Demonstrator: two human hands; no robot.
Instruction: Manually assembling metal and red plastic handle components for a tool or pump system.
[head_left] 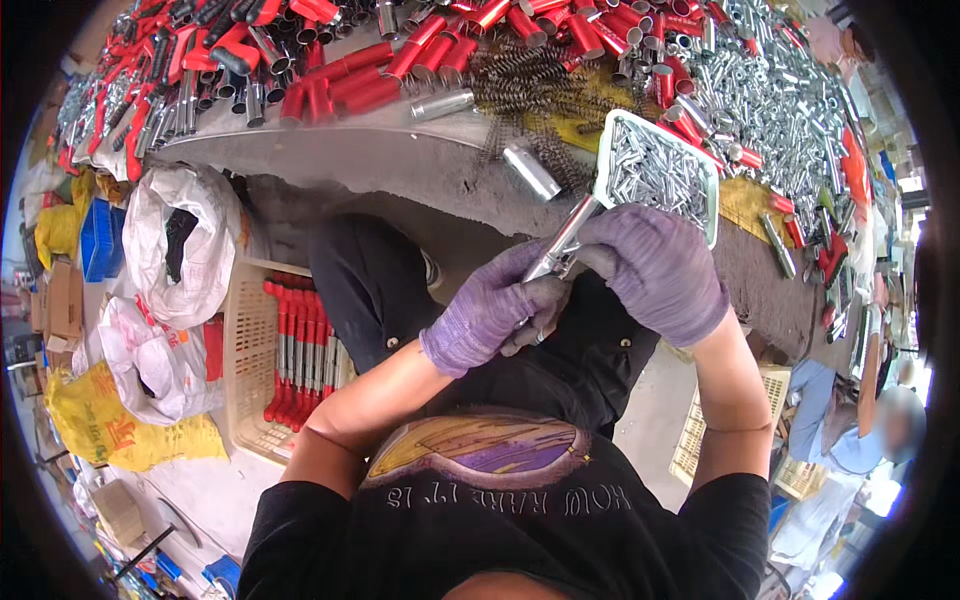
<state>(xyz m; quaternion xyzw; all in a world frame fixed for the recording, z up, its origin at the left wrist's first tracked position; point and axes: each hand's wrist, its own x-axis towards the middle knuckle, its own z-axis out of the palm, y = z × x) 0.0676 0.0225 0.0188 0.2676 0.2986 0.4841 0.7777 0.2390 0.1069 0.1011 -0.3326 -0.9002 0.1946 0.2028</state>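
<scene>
A crowded work surface (420, 155) runs across the upper part of your view, its far edge cut off by the frame and its ends bent into the dark fisheye rim. Toward its left end lie red-and-black handles (235, 50), overlapping too closely to count; along the middle are red tubes (365, 90) and a tangle of dark springs (520, 85), and toward the right end a heap of small metal parts (770, 95) blurs together. At the near edge, right of the middle, sits a pale tray (603, 160) full of small metal pins (650, 165), its lower side partly covered by your gloved right hand (655, 270). The silver tool (575, 222) is in front of that near edge, slanting up toward the tray's left side, over your lap. Your gloved left hand (495, 310) is closed round its lower part, thumb lying along it, so the lower end is mostly hidden. Your right fingertips are bunched beside the tool's upper part; you cannot tell from here whether they pinch anything. Below left, your leg and forearm partly cover a cream crate (243, 345) of red-ended tools (300, 345).
</scene>
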